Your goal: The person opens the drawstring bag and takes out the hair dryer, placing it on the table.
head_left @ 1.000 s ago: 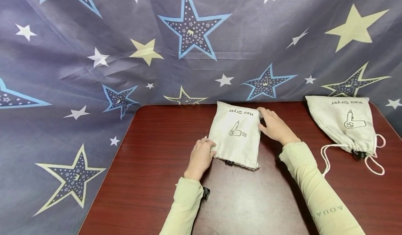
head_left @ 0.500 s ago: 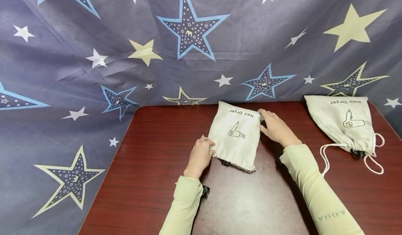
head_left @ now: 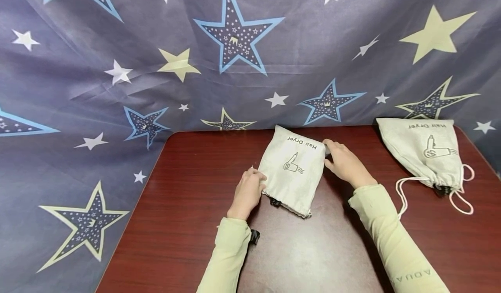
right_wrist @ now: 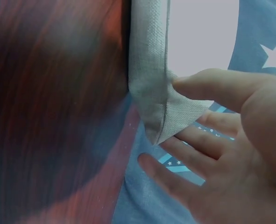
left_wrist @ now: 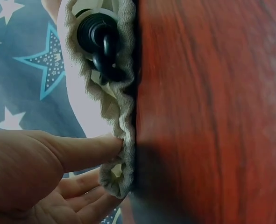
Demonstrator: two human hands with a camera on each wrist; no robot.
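Observation:
An off-white cloth drawstring bag [head_left: 299, 184], printed "Hair Dryer" with a dryer drawing, lies turned at an angle on the table with its mouth toward me. In the left wrist view a black cord [left_wrist: 107, 56] and a ridged black part [left_wrist: 88, 33] show inside the gathered mouth; whatever else it holds is hidden. My left hand [head_left: 247, 193] pinches the mouth's left corner, thumb [left_wrist: 93, 150] on the rim and fingers around the end. At the far right corner, my right hand [head_left: 346, 162] holds the cloth between thumb [right_wrist: 212, 86] and nearly straight fingers.
A second bag [head_left: 422, 151] with the same print lies at the table's right rear, its white cords [head_left: 401, 197] trailing in loops. The dark red table [head_left: 176, 223] meets a star-patterned curtain [head_left: 148, 75] at its back edge.
The bag between my hands has turned a little, its mouth swinging left and its far edge shifting right. Both hands have kept their places on it.

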